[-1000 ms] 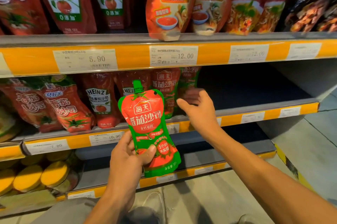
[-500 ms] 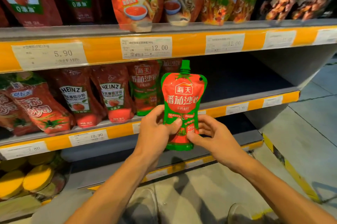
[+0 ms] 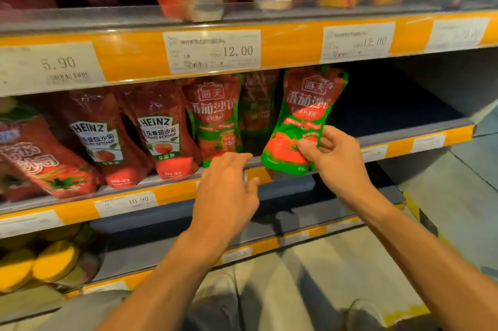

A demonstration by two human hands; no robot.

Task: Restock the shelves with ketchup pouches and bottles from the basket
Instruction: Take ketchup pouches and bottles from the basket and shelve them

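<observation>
Half a second ago both hands held the green-and-red ketchup pouch (image 3: 304,120) together out in front of the shelf; now the left hand (image 3: 229,190) has let go and the right hand (image 3: 336,158) alone carries it up to the middle shelf (image 3: 390,139).

From the left, that shelf holds leaning red pouches, then two Heinz pouches (image 3: 161,142), then a matching green-and-red pouch (image 3: 215,120) standing upright with a darker one behind it. The left hand hovers just below that standing pouch, fingers loosely spread and holding nothing, fingertips near the shelf's front edge. Whether they touch the lip I cannot tell.

Further right, the right hand pinches the carried pouch at its lower half, thumb on the front face, the other fingers curled behind its right edge. The pouch's long axis runs nearly upright, tilted a little to the right at the top, and its top goes out of sight behind the price strip above. Its bottom hangs just in front of the shelf lip, not yet resting on it.

The bare stretch of shelf lies straight behind and to the right of the pouch, so the right hand is plainly the nearer one; my guess is a short push back and a set-down beside the matching pouch.
</observation>
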